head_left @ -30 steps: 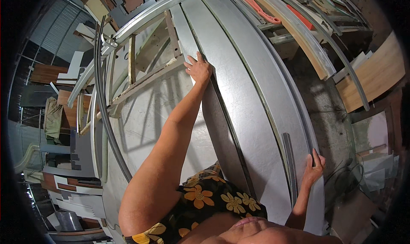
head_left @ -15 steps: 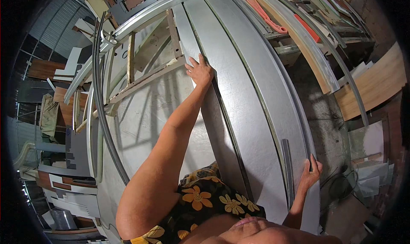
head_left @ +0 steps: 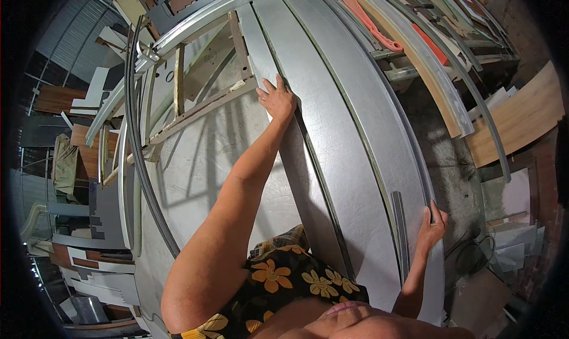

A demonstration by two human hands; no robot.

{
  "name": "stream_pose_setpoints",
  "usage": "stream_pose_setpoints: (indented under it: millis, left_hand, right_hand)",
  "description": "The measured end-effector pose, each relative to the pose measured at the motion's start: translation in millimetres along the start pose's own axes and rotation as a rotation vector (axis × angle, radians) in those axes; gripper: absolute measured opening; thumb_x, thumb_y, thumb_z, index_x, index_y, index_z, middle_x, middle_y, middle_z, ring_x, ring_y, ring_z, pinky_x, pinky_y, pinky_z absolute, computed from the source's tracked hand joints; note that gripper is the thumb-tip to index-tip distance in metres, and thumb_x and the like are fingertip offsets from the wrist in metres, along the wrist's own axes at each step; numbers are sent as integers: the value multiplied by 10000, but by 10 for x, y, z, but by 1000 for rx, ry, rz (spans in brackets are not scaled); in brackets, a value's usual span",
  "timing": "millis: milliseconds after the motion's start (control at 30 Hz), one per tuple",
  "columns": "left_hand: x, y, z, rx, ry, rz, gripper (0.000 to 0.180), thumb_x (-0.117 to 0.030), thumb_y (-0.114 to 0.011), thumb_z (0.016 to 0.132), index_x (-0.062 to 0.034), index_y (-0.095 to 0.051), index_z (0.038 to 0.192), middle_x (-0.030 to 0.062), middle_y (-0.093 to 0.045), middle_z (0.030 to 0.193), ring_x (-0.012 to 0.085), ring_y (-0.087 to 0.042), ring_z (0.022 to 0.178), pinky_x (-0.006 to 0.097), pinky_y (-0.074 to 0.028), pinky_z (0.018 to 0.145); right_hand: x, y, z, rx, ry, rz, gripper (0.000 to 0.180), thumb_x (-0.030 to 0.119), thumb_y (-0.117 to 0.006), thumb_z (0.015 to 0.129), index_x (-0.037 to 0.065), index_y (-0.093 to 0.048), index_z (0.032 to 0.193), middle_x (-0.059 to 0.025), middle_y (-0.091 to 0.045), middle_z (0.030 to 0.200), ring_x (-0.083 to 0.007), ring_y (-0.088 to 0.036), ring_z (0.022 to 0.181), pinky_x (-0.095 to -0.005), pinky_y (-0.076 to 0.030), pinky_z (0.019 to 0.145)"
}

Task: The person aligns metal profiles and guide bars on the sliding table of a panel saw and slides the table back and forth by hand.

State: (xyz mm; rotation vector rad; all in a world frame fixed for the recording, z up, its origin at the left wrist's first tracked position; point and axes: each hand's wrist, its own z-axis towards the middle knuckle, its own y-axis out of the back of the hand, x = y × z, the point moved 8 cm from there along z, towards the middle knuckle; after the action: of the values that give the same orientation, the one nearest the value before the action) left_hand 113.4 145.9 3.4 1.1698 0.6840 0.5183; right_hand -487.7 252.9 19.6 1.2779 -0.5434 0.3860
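My left hand (head_left: 277, 101) lies with fingers spread on the inner edge of a long silver metal-topped table (head_left: 338, 120), beside a dark slot running along it. At the table's right edge, my right hand (head_left: 435, 223) closes thumb and fingers around a long thin grey strip (head_left: 411, 136) that follows that edge. Just left of the right hand, a shorter dark grey ribbed strip (head_left: 399, 226) rests on the metal. What lies beneath the left palm is hidden.
A brown-and-silver metal frame (head_left: 204, 108) stands left of the table. Long dark strips (head_left: 135, 114) hang over the left side. On the right are an orange-red handled tool (head_left: 372, 24), stacked long profiles and a wooden board (head_left: 515, 128). Sheet offcuts (head_left: 106, 274) pile up far left.
My right hand has slid slightly forward along the table's right edge. My left hand stays in place. The surroundings have shifted a little with my head.
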Motion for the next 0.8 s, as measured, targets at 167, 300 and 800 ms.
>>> stream_pose_setpoints:
  millis: [167,300,800]
  left_hand:
    - [29,-17,20,-16,-9,-20,525,-280,-511,909,-206,-420,1421,252,-281,1492,538,-280,1312,576,-277,1050]
    - [40,-38,43,-14,13,2,520,-292,-501,910,-233,-417,1420,238,-293,1497,533,-278,1322,593,-268,1052]
    - [43,-35,91,42,48,-24,542,-236,-496,883,-225,-424,1420,236,-269,1506,540,-255,1332,611,-250,1058]
  right_hand:
    - [88,-64,31,7,-3,22,264,225,-705,863,130,-725,1109,-48,-564,891,-221,-555,846,-382,-464,766]
    - [293,-102,106,27,8,-23,273,179,-683,881,107,-705,1143,-76,-585,936,-226,-575,884,-374,-475,798]
    - [442,-279,245,0,9,-43,265,236,-697,864,181,-723,1122,-17,-588,928,-212,-569,879,-372,-475,798]
